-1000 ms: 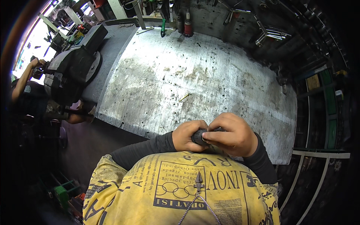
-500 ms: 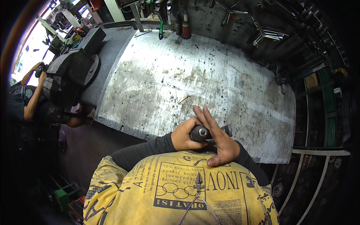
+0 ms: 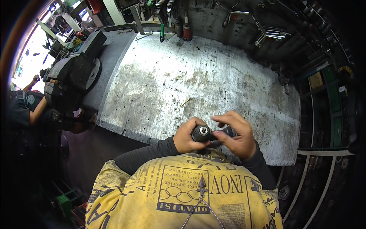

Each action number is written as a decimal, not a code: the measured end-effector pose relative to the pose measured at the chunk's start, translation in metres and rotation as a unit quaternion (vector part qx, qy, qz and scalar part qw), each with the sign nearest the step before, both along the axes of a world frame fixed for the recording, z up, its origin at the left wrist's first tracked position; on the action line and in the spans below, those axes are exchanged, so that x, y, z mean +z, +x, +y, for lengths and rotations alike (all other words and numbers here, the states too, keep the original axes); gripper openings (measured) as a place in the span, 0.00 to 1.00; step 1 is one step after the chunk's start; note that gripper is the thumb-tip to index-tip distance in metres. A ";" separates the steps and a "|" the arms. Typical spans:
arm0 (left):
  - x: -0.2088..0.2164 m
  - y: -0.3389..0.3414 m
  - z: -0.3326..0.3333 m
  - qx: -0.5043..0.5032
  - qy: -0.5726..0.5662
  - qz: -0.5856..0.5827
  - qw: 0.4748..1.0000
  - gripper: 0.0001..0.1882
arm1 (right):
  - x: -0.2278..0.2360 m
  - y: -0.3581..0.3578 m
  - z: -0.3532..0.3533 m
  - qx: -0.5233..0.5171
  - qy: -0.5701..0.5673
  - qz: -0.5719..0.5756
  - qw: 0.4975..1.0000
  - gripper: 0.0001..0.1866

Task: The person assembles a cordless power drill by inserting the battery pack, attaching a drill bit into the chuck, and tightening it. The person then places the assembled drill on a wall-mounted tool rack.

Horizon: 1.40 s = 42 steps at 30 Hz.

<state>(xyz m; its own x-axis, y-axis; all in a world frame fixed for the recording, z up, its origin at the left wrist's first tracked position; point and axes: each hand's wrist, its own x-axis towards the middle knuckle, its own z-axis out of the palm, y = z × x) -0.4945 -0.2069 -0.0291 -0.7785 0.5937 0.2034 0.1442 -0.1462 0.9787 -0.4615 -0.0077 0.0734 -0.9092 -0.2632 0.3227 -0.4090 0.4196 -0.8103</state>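
My left hand (image 3: 187, 135) is wrapped round the body of a black power drill (image 3: 197, 136), close to my chest. Its round chuck (image 3: 203, 130) points up toward me, and I see no bit in it. Just right of the chuck is my right hand (image 3: 238, 135), thumb and fingers apart and curved, with nothing visible between them. Behind that hand a dark part of the drill shows; whether the thumb touches it I cannot tell. Farther out, a thin brass-coloured screw or bit (image 3: 185, 102) lies on the worn metal-topped workbench (image 3: 152, 84).
A large dark bench vise (image 3: 72, 76) stands at the left, with another person's arm (image 3: 40, 108) beyond it. A green-handled tool (image 3: 162, 32) and a red-and-black cylindrical tool (image 3: 187, 31) stand at the back edge. Wrenches (image 3: 270, 34) hang on the back wall; shelves (image 3: 333, 103) are at the right.
My right hand has drawn back to the right from across the drill, and its straight fingers have curved. The left hand keeps its hold. The person at the left has shifted their arms.
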 end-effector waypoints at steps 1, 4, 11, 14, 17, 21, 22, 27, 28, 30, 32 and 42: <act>0.002 0.001 -0.001 0.004 -0.011 -0.006 1.000 0.23 | 0.003 -0.007 -0.007 0.031 0.025 0.035 0.999 0.11; 0.006 0.002 -0.003 0.012 -0.053 0.022 0.998 0.23 | 0.011 -0.020 -0.020 0.083 0.078 0.105 0.988 0.10; 0.004 0.000 -0.003 0.004 -0.056 0.025 0.998 0.27 | 0.011 -0.023 -0.023 0.092 0.059 0.110 0.988 0.09; 0.002 0.000 -0.003 -0.001 -0.055 0.007 0.998 0.28 | 0.011 -0.023 -0.023 0.083 0.046 0.101 0.990 0.08; 0.000 0.000 -0.003 0.003 -0.050 0.024 0.998 0.29 | 0.011 -0.024 -0.024 0.094 0.057 0.098 0.989 0.09; -0.005 0.002 0.000 0.012 -0.002 0.055 0.998 0.30 | 0.013 -0.025 -0.024 0.094 0.089 0.115 0.985 0.09; -0.007 0.002 0.000 0.014 0.010 0.061 0.998 0.30 | 0.013 -0.024 -0.024 0.097 0.100 0.127 0.982 0.09; -0.011 0.004 0.000 0.020 0.002 0.124 0.992 0.32 | 0.013 -0.024 -0.024 0.108 0.134 0.195 0.966 0.11; -0.011 0.004 0.001 0.024 0.001 0.138 0.990 0.33 | 0.013 -0.023 -0.024 0.110 0.140 0.208 0.962 0.11; -0.011 0.005 0.002 0.024 0.005 0.142 0.990 0.34 | 0.013 -0.022 -0.025 0.110 0.145 0.219 0.958 0.12; -0.011 0.007 0.004 0.029 0.009 0.148 0.989 0.34 | 0.013 -0.021 -0.025 0.109 0.145 0.217 0.959 0.13; -0.016 -0.003 0.005 0.022 0.050 0.183 0.982 0.30 | 0.013 -0.019 -0.027 0.101 0.178 0.190 0.960 0.10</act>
<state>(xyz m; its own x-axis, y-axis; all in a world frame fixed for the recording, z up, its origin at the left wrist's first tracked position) -0.4971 -0.2016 -0.0452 -0.6669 0.5246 0.5293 0.4915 -0.2243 0.8415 -0.4803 -0.0351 0.0863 -0.6626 -0.5774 0.4771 -0.7489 0.5233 -0.4066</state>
